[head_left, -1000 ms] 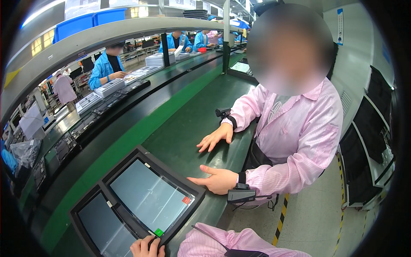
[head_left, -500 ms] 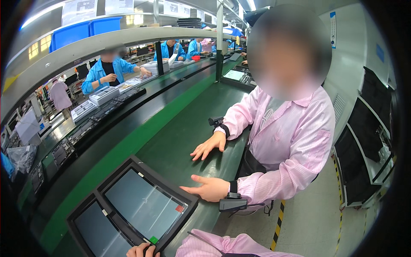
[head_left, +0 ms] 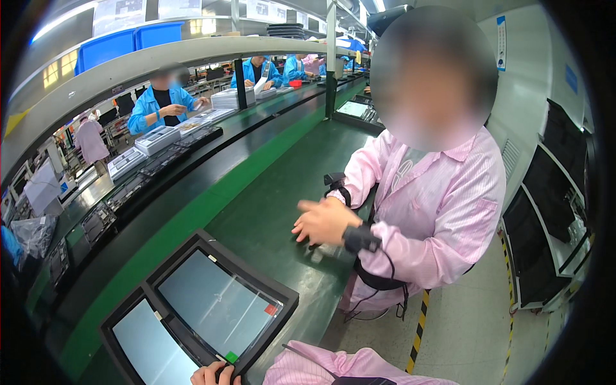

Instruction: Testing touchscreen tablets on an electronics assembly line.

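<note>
A black two-bay tray (head_left: 263, 328) lies between seven and eight o'clock on the dark green worktop (head_left: 256, 205), set at a slant, its lowest part cut off by the picture's lower edge. Each bay holds a flat, glossy, dark-edged panel. The right-hand panel (head_left: 215, 292) is grey-blue, crossed by pale streaks of reflection; a red sticker (head_left: 271, 309) sits at its three-to-four o'clock corner, a green sticker (head_left: 231, 357) near its six, and a small whitish tab (head_left: 212, 258) near its twelve. The left-hand panel (head_left: 154, 346) looks paler and brighter toward its lower end, with a similar tab near its twelve.

At seven o'clock the wearer's right hand (head_left: 215, 374) rests its bent fingers on the tray's near rim, just beside the green sticker; whether it grips the rim I cannot tell, since the palm is out of the picture. The left hand is out of view. A pink sleeve (head_left: 346, 364) shows just short of six.

At three o'clock a co-worker in a pink striped coat (head_left: 443, 205) has both hands (head_left: 324, 223) together over the worktop, one overlapping the other, slightly blurred, well apart from the tray.
</note>
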Available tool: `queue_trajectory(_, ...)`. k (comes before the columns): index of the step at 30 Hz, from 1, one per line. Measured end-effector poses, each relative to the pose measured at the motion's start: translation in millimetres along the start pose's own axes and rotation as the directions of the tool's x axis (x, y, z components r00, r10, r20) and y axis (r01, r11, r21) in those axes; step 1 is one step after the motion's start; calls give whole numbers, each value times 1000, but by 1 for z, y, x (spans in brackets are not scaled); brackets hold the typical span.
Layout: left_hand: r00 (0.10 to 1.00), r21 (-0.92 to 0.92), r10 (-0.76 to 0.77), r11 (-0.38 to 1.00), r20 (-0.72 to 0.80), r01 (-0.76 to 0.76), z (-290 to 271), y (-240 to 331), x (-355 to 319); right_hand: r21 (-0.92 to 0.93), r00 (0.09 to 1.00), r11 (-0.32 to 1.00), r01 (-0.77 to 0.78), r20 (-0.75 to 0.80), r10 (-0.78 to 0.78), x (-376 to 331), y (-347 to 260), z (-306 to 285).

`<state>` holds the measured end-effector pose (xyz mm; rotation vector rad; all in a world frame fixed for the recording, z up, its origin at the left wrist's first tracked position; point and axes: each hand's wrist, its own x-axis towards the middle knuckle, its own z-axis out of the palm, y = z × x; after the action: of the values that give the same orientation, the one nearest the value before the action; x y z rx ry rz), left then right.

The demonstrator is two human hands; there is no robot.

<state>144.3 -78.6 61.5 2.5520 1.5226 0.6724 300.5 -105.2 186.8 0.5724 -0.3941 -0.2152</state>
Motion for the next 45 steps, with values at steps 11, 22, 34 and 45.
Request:
queue_trajectory(11,1000,-6,-4,1000,12,4,0,2,0,39,998,998,-52,-25,53,-1,-4,-1)
queue_trajectory(22,999,2,-16,1000,34,16,1,0,-1,85,989,989,-122,-77,128,-9,-8,4)
queue_trajectory(34,1000,-25,31,999,5,-31,10,-8,0,114,991,984,-134,25,132,4,-19,-3)
queue_trajectory(45,999,29,45,999,19,-45,11,-6,0,240,989,960,-143,60,132,8,-21,1)
